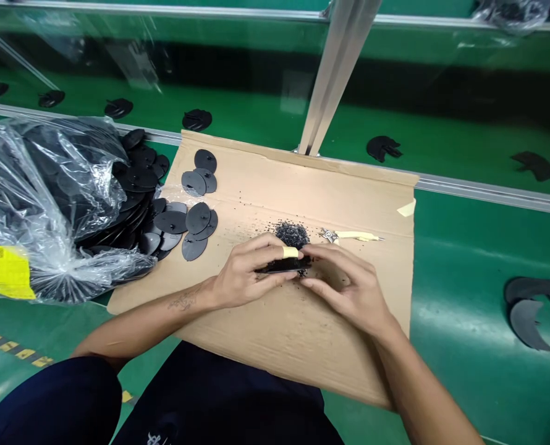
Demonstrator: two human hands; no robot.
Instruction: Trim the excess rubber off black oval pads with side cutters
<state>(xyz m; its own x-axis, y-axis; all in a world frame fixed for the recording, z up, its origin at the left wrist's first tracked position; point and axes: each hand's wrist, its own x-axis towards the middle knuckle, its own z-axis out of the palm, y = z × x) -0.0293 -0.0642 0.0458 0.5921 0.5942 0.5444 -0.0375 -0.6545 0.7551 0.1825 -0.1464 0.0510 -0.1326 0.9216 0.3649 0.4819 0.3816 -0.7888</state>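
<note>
A flat black disc [282, 266] is seen nearly edge-on above the cardboard sheet [266, 334]. Its left part is gripped by my left hand [251, 272], which has yellow tape around one finger. The fingers and thumb of my right hand [349, 284] close on the disc's right end. Just beyond my fingertips lies a heap of small black scraps [292, 233], with loose bits scattered around it. Pliers with yellow-wrapped handles [353, 235] rest on the cardboard to the right of the heap.
Black discs [198, 217] lie in small groups on the cardboard's left side. A clear plastic bag [47, 198] of discs stands further left. Cut black pieces [529, 312] lie at the right. A metal post [337, 74] rises behind the cardboard.
</note>
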